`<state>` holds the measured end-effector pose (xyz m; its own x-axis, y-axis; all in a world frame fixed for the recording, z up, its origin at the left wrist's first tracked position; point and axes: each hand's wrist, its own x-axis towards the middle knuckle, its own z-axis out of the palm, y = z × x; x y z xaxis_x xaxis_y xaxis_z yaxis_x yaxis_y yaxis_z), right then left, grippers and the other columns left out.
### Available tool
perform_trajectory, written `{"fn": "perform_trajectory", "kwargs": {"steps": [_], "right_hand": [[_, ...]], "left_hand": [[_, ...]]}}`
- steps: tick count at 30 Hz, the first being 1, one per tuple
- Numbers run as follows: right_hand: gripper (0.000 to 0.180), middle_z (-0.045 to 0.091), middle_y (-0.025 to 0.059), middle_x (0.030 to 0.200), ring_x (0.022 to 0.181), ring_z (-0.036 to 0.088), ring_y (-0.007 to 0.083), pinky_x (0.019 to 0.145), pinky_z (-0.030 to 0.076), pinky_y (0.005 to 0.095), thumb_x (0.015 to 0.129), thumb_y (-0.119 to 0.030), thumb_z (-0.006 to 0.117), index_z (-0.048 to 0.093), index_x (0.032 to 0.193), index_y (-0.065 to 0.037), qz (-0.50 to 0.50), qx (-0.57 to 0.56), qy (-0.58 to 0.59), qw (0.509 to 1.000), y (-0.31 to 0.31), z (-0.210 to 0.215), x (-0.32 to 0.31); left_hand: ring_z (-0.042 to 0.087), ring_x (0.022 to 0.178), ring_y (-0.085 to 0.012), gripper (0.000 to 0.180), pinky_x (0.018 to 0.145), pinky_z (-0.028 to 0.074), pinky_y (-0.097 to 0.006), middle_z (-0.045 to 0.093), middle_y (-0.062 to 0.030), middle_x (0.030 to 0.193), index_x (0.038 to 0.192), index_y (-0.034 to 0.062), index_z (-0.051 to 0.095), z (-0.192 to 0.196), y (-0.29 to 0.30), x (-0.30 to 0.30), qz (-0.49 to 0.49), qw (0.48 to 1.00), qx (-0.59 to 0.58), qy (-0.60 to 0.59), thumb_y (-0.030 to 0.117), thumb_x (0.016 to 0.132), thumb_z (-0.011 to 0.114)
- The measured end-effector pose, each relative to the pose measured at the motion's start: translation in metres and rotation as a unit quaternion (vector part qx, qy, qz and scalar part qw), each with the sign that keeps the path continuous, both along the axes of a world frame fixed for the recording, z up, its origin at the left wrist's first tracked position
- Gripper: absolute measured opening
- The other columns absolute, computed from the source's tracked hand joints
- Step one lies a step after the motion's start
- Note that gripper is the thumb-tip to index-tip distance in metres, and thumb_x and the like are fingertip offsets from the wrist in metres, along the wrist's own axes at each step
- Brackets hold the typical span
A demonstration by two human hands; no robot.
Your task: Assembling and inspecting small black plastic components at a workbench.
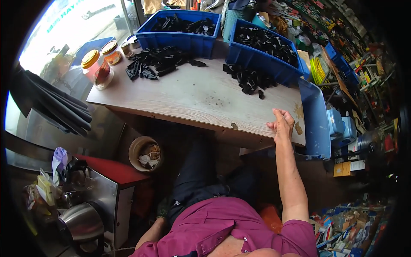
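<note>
My right hand (283, 123) is over the right front corner of the pale wooden table (180, 98), its fingers loosely bent and thumb apart, with nothing visible in it. Low beside my left thigh is my left hand (163, 209), dark and apparently covered by a dark green patterned glove; its fingers cannot be made out. Nearest to the right hand on the tabletop lies a small pile of black plastic pieces (250, 79). A larger heap of black pieces (160, 60) is at the left. Behind these heaps stand two blue bins, left (180, 42) and right (261, 58), full of similar black pieces.
Two lidded jars (96, 70) (112, 53) stand at the table's left end. Against its right end is a pale blue bin (316, 120). A waste bucket (145, 165) sits on the floor. A metal kettle (81, 222) is by a red-topped cabinet (109, 169). Crowded shelves fill the right.
</note>
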<state>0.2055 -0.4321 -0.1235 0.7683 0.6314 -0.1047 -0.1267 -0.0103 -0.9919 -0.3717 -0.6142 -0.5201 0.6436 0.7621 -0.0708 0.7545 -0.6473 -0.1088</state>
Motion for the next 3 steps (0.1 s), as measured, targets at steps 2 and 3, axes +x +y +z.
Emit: {"fn": "perform_trajectory", "kwargs": {"steps": [2,3], "right_hand": [[0.028,0.054,0.0022,0.062,0.038,0.047,0.0102,0.043,0.051,0.0289,0.084,-0.021,0.076,0.058,0.098,-0.003,-0.029,-0.08,-0.045,0.995,0.002,0.005,0.008],[0.028,0.054,0.0022,0.062,0.038,0.047,0.0102,0.043,0.051,0.0289,0.084,-0.021,0.076,0.058,0.098,-0.003,-0.022,-0.086,-0.048,0.995,0.007,0.004,0.009]], "left_hand": [[0.044,0.138,-0.0346,0.072,0.11,0.041,-0.038,0.045,-0.014,0.151,0.149,0.0201,0.043,0.018,-0.031,0.013,0.274,0.773,-0.488,-0.297,0.039,0.086,0.072],[0.044,0.138,-0.0346,0.072,0.11,0.041,-0.038,0.045,-0.014,0.151,0.149,0.0201,0.043,0.038,-0.054,-0.004,0.28,0.767,-0.493,-0.301,0.039,0.086,0.072]]}}
